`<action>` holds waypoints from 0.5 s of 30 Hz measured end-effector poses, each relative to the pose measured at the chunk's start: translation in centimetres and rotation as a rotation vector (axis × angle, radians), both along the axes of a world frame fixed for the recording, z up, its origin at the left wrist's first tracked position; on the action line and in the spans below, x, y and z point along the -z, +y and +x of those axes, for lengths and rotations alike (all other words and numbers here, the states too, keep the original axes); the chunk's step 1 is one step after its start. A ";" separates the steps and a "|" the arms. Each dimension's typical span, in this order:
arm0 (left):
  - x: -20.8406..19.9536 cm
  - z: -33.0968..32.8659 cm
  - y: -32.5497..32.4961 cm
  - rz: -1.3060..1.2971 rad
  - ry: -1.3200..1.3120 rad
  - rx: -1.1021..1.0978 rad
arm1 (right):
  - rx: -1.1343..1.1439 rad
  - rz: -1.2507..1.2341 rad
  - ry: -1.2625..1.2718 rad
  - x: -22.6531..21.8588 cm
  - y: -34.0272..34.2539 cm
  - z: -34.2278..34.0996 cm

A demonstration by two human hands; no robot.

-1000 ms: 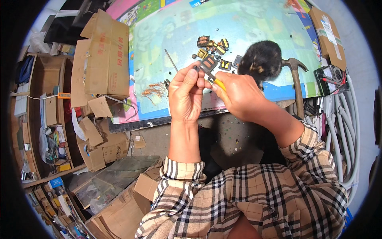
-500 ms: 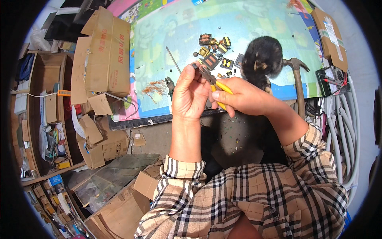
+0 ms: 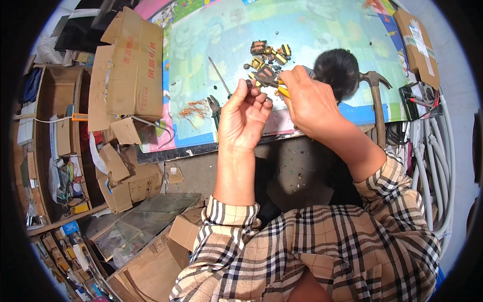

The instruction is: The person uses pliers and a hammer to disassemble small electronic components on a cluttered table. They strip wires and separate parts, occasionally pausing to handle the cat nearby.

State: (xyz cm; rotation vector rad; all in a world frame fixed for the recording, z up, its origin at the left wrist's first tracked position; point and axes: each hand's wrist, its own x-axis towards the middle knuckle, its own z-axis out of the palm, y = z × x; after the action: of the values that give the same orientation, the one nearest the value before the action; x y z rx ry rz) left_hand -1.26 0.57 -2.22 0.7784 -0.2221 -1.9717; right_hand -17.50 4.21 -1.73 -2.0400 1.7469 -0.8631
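Observation:
My left hand (image 3: 241, 118), palm up, pinches a small black piece (image 3: 248, 83) between thumb and fingertips. My right hand (image 3: 309, 103) is wrapped round yellow-handled pliers (image 3: 284, 92). Their jaws are mostly hidden and lie close to the small transformers with dark cores (image 3: 265, 75), heaped on the table with yellow and black coil parts (image 3: 285, 50). Left of my left hand lie dark green-handled cutters (image 3: 215, 106), a long thin screwdriver (image 3: 218, 71) and a tangle of copper wire (image 3: 195, 110).
A black furry animal (image 3: 336, 73) sits on the table beside my right hand. Beyond it lies a claw hammer (image 3: 378, 103). A multimeter with red leads (image 3: 426, 94) is at the right edge. A large cardboard box (image 3: 135, 70) stands at the left, near wooden shelves (image 3: 63, 110).
My right hand has drawn the pliers away from the piece in my left hand, moving right and up toward the transformers. My left hand has opened somewhat, still pinching the black piece. The animal has shifted.

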 end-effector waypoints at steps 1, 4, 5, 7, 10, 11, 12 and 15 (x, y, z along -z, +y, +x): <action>0.2 -0.1 0.0 0.004 0.014 0.001 | 0.027 -0.032 0.046 0.2 -0.1 0.1; 0.2 -0.4 0.1 0.028 0.030 -0.018 | 0.059 -0.135 0.142 1.2 -0.4 0.5; 0.1 -0.6 0.2 0.046 0.023 -0.038 | 0.068 -0.141 0.175 1.2 -0.4 0.7; 0.0 -0.9 0.3 0.067 0.012 -0.059 | 0.085 -0.153 0.240 1.2 -0.4 0.9; 0.0 -1.1 0.4 0.071 0.013 -0.063 | 0.100 -0.157 0.284 1.1 -0.4 0.8; 0.1 -1.1 0.4 0.071 0.024 -0.065 | 0.104 -0.167 0.291 1.2 -0.4 0.8; 0.2 -1.1 0.3 0.071 0.034 -0.067 | 0.107 -0.178 0.298 1.4 -0.5 0.9; 0.4 -0.8 0.3 0.085 0.035 -0.076 | 0.112 -0.173 0.336 1.5 -0.5 1.1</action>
State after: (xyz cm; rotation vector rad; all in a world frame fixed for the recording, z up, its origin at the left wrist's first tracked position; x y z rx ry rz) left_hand -2.05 0.85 -2.60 0.7948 -0.0873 -1.9310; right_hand -16.40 3.67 -3.22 -2.3284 2.0411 -0.7606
